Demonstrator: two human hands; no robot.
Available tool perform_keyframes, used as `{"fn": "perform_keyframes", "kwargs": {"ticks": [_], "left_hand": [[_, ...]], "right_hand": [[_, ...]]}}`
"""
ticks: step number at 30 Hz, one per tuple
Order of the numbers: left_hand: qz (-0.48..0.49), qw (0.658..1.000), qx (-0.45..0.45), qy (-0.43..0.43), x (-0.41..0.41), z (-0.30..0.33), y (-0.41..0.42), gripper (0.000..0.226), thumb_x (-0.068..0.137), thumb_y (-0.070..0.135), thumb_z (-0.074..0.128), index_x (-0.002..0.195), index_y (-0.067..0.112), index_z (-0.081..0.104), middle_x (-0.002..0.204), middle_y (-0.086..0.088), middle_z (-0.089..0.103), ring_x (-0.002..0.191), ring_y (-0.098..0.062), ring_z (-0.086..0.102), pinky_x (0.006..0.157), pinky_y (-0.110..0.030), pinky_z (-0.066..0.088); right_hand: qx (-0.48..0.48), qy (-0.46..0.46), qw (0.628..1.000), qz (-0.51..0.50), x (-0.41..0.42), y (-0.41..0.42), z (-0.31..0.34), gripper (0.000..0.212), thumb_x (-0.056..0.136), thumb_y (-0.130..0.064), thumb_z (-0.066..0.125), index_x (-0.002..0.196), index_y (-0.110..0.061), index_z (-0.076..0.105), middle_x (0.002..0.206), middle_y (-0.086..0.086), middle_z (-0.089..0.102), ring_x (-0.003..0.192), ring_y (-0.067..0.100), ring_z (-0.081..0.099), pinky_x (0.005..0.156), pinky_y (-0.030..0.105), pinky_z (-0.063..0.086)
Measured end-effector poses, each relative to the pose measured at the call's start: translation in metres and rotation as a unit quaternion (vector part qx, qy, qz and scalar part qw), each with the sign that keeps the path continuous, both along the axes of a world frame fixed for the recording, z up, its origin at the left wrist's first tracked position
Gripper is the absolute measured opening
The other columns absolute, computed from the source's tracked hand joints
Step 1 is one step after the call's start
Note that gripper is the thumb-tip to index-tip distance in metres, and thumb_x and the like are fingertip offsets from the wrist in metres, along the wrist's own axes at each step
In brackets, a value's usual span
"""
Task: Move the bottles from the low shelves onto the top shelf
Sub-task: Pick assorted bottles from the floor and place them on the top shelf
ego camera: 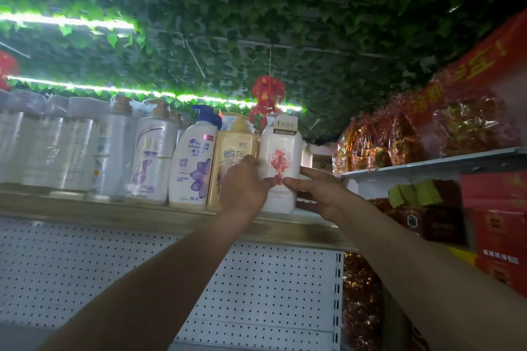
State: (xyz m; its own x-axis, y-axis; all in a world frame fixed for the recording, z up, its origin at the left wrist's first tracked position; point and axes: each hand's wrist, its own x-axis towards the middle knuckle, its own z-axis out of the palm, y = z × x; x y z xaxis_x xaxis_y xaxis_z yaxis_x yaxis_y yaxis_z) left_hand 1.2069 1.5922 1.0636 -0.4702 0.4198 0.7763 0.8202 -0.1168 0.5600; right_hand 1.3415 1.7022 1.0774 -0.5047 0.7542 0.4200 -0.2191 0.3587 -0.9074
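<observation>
Red lantern [267,100] under leafy ceiling [285,8]

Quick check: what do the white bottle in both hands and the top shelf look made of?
White bottle: likely smooth opaque plastic, with a soft sheen and a printed red floral design. Top shelf: apparently painted metal with a pale gold edge that catches light; the perforated back panel suggests steel shop shelving.
</observation>
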Motion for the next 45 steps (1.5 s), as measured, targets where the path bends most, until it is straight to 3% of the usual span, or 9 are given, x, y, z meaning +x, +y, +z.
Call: {"fn": "perform_keyframes", "kwargs": {"ticks": [5,9,17,29,41,45], "left_hand": [[0.009,1.0,0.004,-0.011,-0.002,-0.011,0.001,0.053,0.079,0.042,0.081,0.115,0.014,0.053,0.105,-0.007,0.069,0.1,-0.03,0.064,0.078,-0.038,0.05],[0.01,1.0,0.007,-0.018,-0.003,-0.017,0.001,0.051,0.079,0.036,0.082,0.112,0.014,0.05,0.103,-0.006,0.069,0.099,-0.031,0.064,0.08,-0.042,0.053],[-0.015,1.0,0.018,-0.018,-0.004,-0.026,-0.001,0.05,0.079,0.033,0.082,0.112,0.017,0.049,0.11,-0.006,0.069,0.099,-0.03,0.066,0.077,-0.038,0.051],[-0.01,1.0,0.022,-0.01,-0.005,-0.032,0.003,0.054,0.078,0.033,0.083,0.116,0.017,0.05,0.117,-0.005,0.064,0.105,-0.029,0.063,0.082,-0.043,0.053],[-0.057,0.996,0.004,-0.063,-0.01,-0.039,-0.006,0.056,0.077,0.036,0.083,0.118,0.016,0.05,0.114,-0.004,0.066,0.102,-0.027,0.065,0.082,-0.038,0.052],[-0.093,0.992,0.009,-0.081,-0.018,-0.045,-0.019,0.061,0.076,0.033,0.084,0.124,0.011,0.053,0.114,-0.007,0.065,0.104,-0.026,0.064,0.09,-0.042,0.053]], "right_hand": [[-0.004,-0.011,1.0,0.0,-0.004,0.001,-0.002,0.057,0.077,-0.008,0.086,0.129,-0.018,0.068,0.107,0.007,0.079,0.089,0.021,0.077,0.061,0.029,0.061],[0.001,-0.024,1.0,0.003,-0.005,0.003,-0.002,0.056,0.077,-0.009,0.086,0.129,-0.019,0.068,0.108,0.005,0.078,0.092,0.022,0.076,0.064,0.031,0.061],[0.005,-0.046,0.999,0.015,-0.005,0.005,0.0,0.057,0.078,-0.011,0.085,0.131,-0.019,0.067,0.108,0.005,0.079,0.092,0.021,0.077,0.064,0.03,0.061],[0.008,-0.051,0.999,0.005,-0.002,0.003,-0.002,0.058,0.079,-0.015,0.086,0.133,-0.02,0.065,0.111,0.003,0.078,0.097,0.02,0.076,0.069,0.028,0.061],[0.023,-0.071,0.995,-0.072,-0.011,-0.033,-0.004,0.041,0.083,-0.022,0.084,0.117,-0.007,0.068,0.111,0.006,0.076,0.1,0.02,0.073,0.079,0.029,0.06],[0.011,-0.054,0.992,-0.115,-0.017,-0.042,-0.008,0.051,0.08,-0.027,0.087,0.119,-0.002,0.066,0.113,0.01,0.075,0.102,0.022,0.073,0.091,0.034,0.06]]}}
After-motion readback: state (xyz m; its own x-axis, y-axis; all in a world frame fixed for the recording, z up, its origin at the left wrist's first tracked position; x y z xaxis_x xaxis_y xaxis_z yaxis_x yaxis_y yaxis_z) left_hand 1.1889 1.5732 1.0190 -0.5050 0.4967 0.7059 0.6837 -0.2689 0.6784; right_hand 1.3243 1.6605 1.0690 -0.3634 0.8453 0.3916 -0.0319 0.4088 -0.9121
